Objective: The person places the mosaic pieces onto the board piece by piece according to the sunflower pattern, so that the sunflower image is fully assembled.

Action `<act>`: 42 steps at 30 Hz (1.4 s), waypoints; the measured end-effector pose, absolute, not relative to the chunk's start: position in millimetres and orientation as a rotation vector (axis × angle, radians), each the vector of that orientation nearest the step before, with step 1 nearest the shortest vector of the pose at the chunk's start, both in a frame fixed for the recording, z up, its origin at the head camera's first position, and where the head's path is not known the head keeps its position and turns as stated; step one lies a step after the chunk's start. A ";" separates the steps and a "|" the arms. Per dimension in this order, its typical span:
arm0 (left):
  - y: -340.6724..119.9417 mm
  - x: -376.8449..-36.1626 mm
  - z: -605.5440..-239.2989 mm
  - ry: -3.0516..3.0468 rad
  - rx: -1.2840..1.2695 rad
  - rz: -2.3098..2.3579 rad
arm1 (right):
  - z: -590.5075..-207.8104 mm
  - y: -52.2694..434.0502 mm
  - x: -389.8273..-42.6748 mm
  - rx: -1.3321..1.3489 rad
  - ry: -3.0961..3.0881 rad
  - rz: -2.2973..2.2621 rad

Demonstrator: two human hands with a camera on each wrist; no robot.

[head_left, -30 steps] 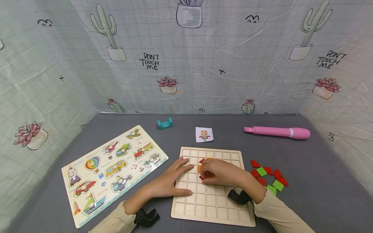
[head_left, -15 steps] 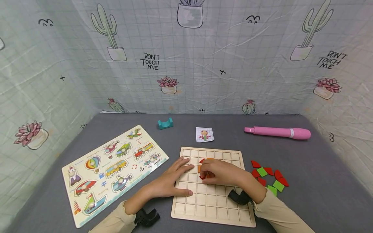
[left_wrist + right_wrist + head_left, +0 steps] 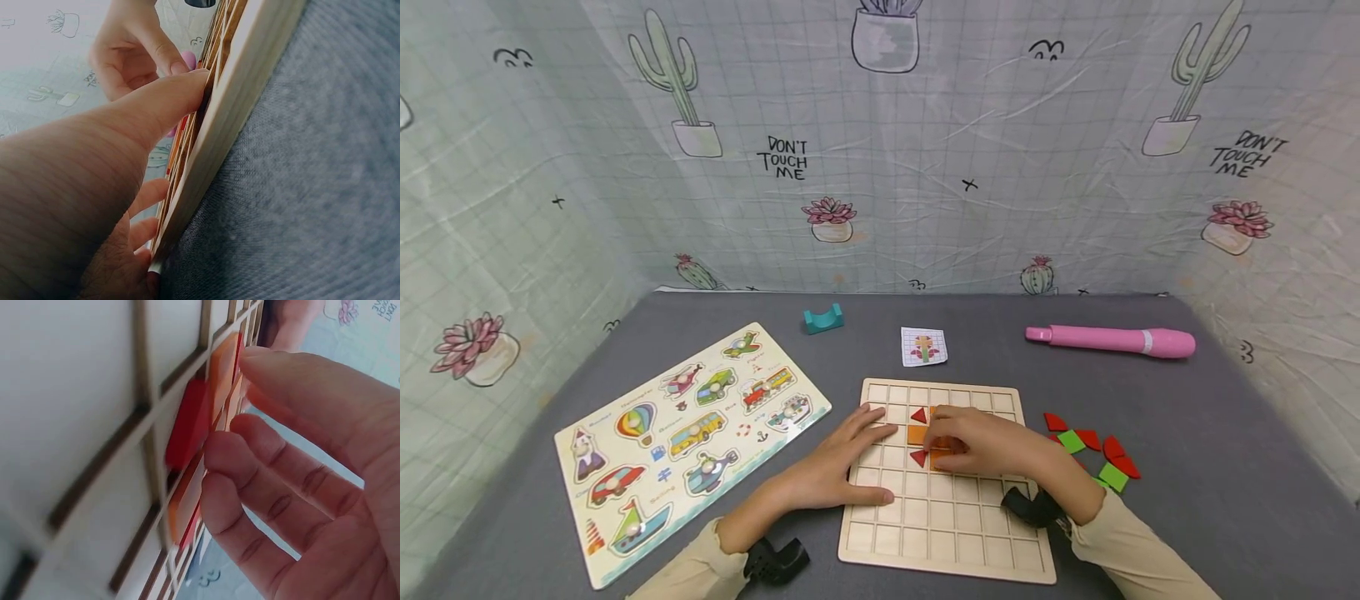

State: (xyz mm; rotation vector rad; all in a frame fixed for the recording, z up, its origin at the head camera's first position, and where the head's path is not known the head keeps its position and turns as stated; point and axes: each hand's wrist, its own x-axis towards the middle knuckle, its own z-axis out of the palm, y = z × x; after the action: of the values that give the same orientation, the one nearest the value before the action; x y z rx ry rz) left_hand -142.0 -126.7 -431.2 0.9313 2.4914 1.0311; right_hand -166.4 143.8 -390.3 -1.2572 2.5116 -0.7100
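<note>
A wooden grid board [image 3: 946, 533] lies on the grey table [image 3: 1225, 467], near its front edge. In its upper cells sit red triangle tiles [image 3: 918, 414] and orange square tiles [image 3: 916, 434]. The right hand [image 3: 981, 443] rests on these tiles, fingers gently bent and touching them; whether it pinches one cannot be told. The left hand [image 3: 838, 467] lies flat, fingers straight, on the board's left edge. Since half a second ago, the right hand has slid slightly right, uncovering more of the tiles. Loose red and green tiles [image 3: 1093, 454] lie just right of the board. A vehicle peg puzzle [image 3: 688, 442] lies left; beyond are a pattern card [image 3: 924, 346], a teal block [image 3: 823, 317] and a pink pen-shaped toy [image 3: 1111, 340].
</note>
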 end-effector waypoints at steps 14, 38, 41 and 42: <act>-126.1 -142.8 -431.5 2.499 0.941 1.031 | -387.9 195.4 -164.9 -1.221 2.511 -0.825; -127.1 -143.0 -434.2 2.493 0.934 1.045 | -369.2 278.5 -166.3 -1.133 2.551 -0.844; -127.9 -142.7 -434.5 2.489 0.938 1.046 | -369.5 284.2 -165.5 -1.077 2.529 -0.833; -127.8 -142.7 -434.6 2.487 0.940 1.046 | -369.6 286.0 -165.1 -1.051 2.523 -0.829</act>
State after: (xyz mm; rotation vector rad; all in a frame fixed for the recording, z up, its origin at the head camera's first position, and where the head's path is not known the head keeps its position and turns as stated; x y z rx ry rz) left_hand -142.7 -127.8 -434.6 0.9400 2.4868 1.0459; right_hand -165.1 286.0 -369.6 -1.0513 2.5232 -0.8292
